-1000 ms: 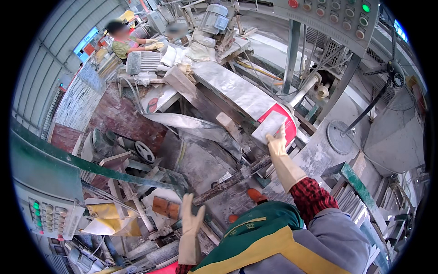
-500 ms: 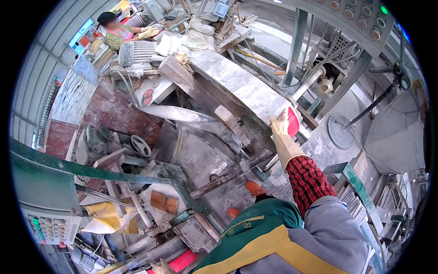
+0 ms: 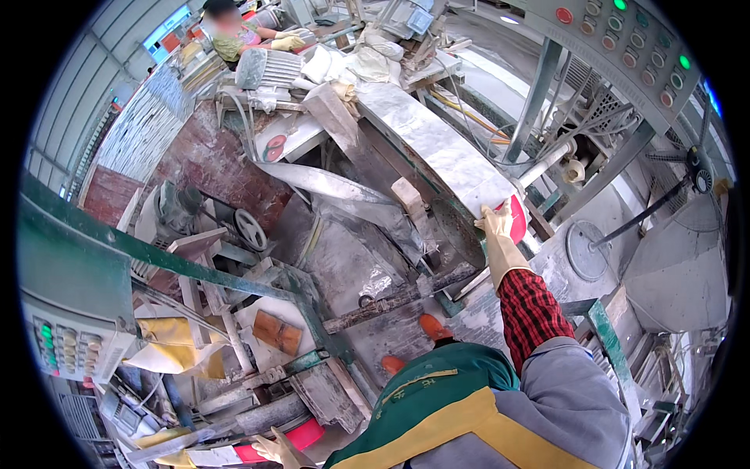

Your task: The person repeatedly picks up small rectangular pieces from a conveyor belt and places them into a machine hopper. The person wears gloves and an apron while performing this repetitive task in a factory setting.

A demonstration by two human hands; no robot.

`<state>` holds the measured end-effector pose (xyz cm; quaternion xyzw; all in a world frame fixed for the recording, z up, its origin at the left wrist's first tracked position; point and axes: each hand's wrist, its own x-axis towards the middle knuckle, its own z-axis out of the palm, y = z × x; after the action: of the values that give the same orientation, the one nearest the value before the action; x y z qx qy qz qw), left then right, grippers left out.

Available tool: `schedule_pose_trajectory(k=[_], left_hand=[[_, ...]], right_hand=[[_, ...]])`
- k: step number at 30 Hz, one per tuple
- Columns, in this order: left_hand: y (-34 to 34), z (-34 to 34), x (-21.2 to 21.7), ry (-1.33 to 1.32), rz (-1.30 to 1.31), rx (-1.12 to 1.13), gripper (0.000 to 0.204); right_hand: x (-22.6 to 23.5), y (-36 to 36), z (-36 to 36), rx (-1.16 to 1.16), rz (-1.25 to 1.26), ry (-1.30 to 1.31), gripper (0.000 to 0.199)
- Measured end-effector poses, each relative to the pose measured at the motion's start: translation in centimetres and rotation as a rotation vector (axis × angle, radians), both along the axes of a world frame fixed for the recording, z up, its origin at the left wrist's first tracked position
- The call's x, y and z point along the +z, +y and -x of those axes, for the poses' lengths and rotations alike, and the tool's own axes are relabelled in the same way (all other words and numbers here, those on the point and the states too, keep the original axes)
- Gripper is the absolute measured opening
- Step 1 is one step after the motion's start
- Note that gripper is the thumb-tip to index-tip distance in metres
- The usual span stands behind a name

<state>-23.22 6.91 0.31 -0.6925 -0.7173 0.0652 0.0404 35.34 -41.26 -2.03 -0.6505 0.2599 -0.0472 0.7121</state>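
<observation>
My right hand (image 3: 498, 231), in a pale rubber glove, reaches out to the near end of a long, pale, dusty bench top (image 3: 437, 141). Its fingers are apart and lie at that end, next to a bright red curved piece (image 3: 518, 220). At the lower edge my left hand (image 3: 279, 449), also gloved, has its fingers spread beside another red curved band (image 3: 305, 434). I see nothing held in either hand, though the undersides of both are hidden.
Button panels stand at upper right (image 3: 617, 47) and lower left (image 3: 70, 344). A green rail (image 3: 180, 273) crosses the left side. A round-based fan (image 3: 586, 250) is at right. A grey trough (image 3: 336, 258) lies ahead; a co-worker (image 3: 234, 35) is at the far left.
The whole scene has shifted in view as my head turned. My left hand shows more fully at the lower edge. My right hand stays by the bench end and the red piece.
</observation>
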Motion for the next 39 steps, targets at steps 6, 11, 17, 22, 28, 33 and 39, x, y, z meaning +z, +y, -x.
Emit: schedule_pose_trajectory(k=[6, 11, 17, 22, 28, 33, 39], left_hand=[[-1.7, -1.0, 0.8, -0.074, -0.032, -0.027, 0.073], [-2.8, -1.6, 1.6, -0.055, -0.034, -0.021, 0.075], [-3.1, -1.9, 1.7, -0.153, -0.095, -0.031, 0.072], [0.8, 0.9, 0.3, -0.191, -0.442, -0.28, 0.07], [7.1, 2.3, 2.6, -0.06, -0.35, -0.118, 0.064], [4.2, 4.3, 3.2, 0.071, -0.684, -0.279, 0.061], [4.0, 5.7, 1.0, 0.046, -0.396, -0.09, 0.052]], right_hand=[[-0.7, 0.2, -0.7, -0.025, -0.005, -0.002, 0.076], [2.4, -0.4, -1.1, 0.254, 0.181, 0.34, 0.047], [2.1, 0.2, -0.1, 0.132, -0.045, 0.093, 0.028], [-3.5, -0.1, 3.2, 0.158, -0.433, -0.191, 0.029], [-13.0, -4.5, 12.9, 0.116, -0.104, -0.062, 0.072], [-14.8, -7.1, 17.8, 0.465, 0.691, 0.455, 0.063], [-9.1, -0.7, 15.5, 0.488, 0.316, 0.361, 0.067]])
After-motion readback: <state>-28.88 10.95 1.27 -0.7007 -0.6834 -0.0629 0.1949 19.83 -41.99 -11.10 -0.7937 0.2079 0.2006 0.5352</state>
